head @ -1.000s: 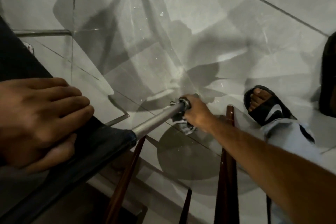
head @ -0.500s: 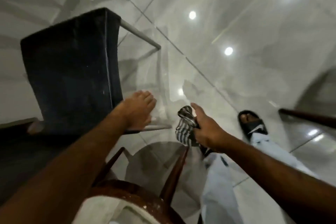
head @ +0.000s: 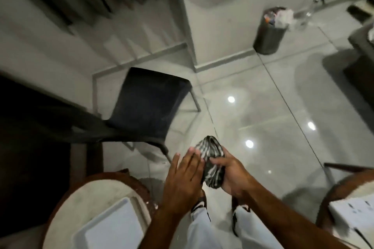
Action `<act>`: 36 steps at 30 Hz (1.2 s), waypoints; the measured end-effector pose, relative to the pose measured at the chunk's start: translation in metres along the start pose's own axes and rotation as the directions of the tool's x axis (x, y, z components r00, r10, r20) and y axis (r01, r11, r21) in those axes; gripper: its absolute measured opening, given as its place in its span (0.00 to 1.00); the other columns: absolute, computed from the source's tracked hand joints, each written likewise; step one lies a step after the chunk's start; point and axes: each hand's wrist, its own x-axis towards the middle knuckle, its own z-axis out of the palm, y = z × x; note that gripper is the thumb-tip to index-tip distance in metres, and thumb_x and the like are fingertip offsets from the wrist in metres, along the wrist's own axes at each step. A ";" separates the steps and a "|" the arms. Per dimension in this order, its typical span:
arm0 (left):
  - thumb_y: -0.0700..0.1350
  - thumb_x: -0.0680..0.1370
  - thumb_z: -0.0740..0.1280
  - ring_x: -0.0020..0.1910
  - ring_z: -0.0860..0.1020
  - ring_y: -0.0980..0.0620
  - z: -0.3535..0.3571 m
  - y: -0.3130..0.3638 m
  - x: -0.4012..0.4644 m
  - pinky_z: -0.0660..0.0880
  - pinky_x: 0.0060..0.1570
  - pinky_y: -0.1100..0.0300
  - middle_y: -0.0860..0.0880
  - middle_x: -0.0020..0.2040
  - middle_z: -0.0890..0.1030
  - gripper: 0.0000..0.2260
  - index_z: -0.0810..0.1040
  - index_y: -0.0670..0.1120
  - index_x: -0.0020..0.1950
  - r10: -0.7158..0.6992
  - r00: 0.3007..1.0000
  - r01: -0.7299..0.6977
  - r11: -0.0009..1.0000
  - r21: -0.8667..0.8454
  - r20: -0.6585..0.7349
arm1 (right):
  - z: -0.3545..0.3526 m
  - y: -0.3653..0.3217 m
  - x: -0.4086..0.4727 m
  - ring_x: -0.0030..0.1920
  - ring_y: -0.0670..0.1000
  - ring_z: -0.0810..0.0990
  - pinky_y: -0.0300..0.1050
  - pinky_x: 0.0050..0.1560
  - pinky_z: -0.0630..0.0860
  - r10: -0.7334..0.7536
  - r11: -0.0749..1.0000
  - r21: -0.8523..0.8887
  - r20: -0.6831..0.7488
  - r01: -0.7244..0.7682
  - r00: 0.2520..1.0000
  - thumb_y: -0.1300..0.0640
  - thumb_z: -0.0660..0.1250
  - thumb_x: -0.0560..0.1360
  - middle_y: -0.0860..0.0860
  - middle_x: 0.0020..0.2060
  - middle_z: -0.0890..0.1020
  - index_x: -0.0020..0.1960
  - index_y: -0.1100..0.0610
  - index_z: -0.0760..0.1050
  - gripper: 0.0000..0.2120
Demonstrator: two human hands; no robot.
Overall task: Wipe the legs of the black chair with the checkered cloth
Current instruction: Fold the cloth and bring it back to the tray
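Right grip: right hand (head: 232, 176) clenched round the bunched checkered cloth (head: 212, 159).
Left grip: left hand (head: 186, 174) released, fingers flat against the cloth's left side.
Cloth position: in the air over the floor (head: 263, 117), clear of the chair.
Black chair (head: 147, 101): one, upright, just beyond the hands; metal legs (head: 195, 98) untouched.
Open room: bare floor to the right.
Round worktops: two, at bottom left (head: 66, 208) and bottom right.
Bin (head: 270, 32): one, far right.

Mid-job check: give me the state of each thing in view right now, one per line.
Checkered cloth: bunched, gripped in right hand.
Right hand: closed on the cloth.
Left hand: open, flat, fingertips against the cloth.
Black chair: upright on the floor, untouched.
Bin: upright, full of rubbish.
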 end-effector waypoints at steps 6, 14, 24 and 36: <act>0.39 0.78 0.67 0.70 0.79 0.45 -0.059 0.002 -0.074 0.75 0.72 0.46 0.43 0.69 0.82 0.20 0.78 0.42 0.70 -0.616 0.780 0.468 0.687 -0.556 -0.105 | 0.092 0.034 -0.013 0.52 0.59 0.85 0.53 0.47 0.82 0.171 0.970 -0.191 0.096 -0.151 0.981 0.53 0.67 0.74 0.61 0.54 0.84 0.67 0.55 0.74 0.22; 0.63 0.77 0.60 0.62 0.83 0.54 -0.070 -0.020 -0.163 0.81 0.64 0.51 0.52 0.61 0.85 0.16 0.76 0.64 0.63 -0.896 0.354 0.282 -0.170 -0.944 0.267 | 0.188 0.119 -0.019 0.57 0.59 0.83 0.53 0.54 0.78 0.337 0.820 -0.524 0.113 -0.232 0.935 0.30 0.43 0.77 0.62 0.57 0.84 0.65 0.52 0.76 0.36; 0.46 0.71 0.77 0.57 0.86 0.44 -0.003 -0.041 -0.273 0.82 0.62 0.36 0.48 0.56 0.88 0.19 0.81 0.56 0.61 -0.847 0.001 -0.116 -0.529 -0.841 0.532 | 0.216 0.244 -0.008 0.66 0.56 0.74 0.55 0.70 0.68 0.631 0.342 -0.869 -0.070 -0.358 0.773 0.32 0.43 0.78 0.57 0.64 0.78 0.64 0.58 0.75 0.37; 0.32 0.80 0.58 0.73 0.73 0.30 0.050 -0.069 -0.335 0.63 0.77 0.28 0.29 0.73 0.74 0.20 0.74 0.35 0.72 -0.692 0.209 -0.482 -0.688 -0.543 0.691 | 0.189 0.324 0.075 0.21 0.49 0.77 0.38 0.20 0.74 0.390 -0.100 -0.993 -0.104 -0.070 0.915 0.75 0.63 0.74 0.57 0.30 0.81 0.43 0.65 0.78 0.09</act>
